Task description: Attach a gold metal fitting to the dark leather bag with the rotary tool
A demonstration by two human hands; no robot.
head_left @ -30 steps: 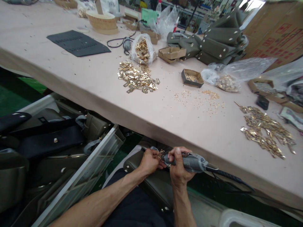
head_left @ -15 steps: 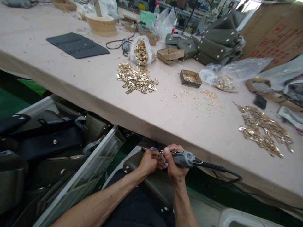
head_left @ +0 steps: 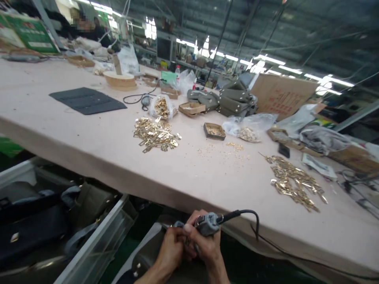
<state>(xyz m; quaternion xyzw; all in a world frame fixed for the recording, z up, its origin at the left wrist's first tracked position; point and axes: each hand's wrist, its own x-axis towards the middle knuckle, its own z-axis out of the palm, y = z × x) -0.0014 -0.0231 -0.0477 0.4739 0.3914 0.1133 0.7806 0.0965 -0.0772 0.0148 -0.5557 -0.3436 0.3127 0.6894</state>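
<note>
My right hand (head_left: 204, 242) is closed around a grey corded electric screwdriver (head_left: 209, 224). Its black cable (head_left: 233, 216) leaves the tool to the right and bends down past the table edge. My left hand (head_left: 171, 245) is close beside the right one, fingers pinched together near the tool's front end. What those fingers hold, and the tool's tip, are hidden behind the hands. Beneath both hands an olive-grey bag (head_left: 146, 252) with small shiny metal fittings lies on my lap.
The pale covered table (head_left: 124, 157) spans ahead. On it lie a heap of gold metal fittings (head_left: 155, 135), a second heap (head_left: 293, 181), a small box of tiny parts (head_left: 214, 131), a dark sheet (head_left: 87, 100) and stacked bags (head_left: 237, 98). A crate (head_left: 97, 244) of bags stands left.
The view has tilted up, so the hands sit lower and more of the hall shows. The gold frame-shaped fitting seen between my hands is now hidden. The cable arches higher.
</note>
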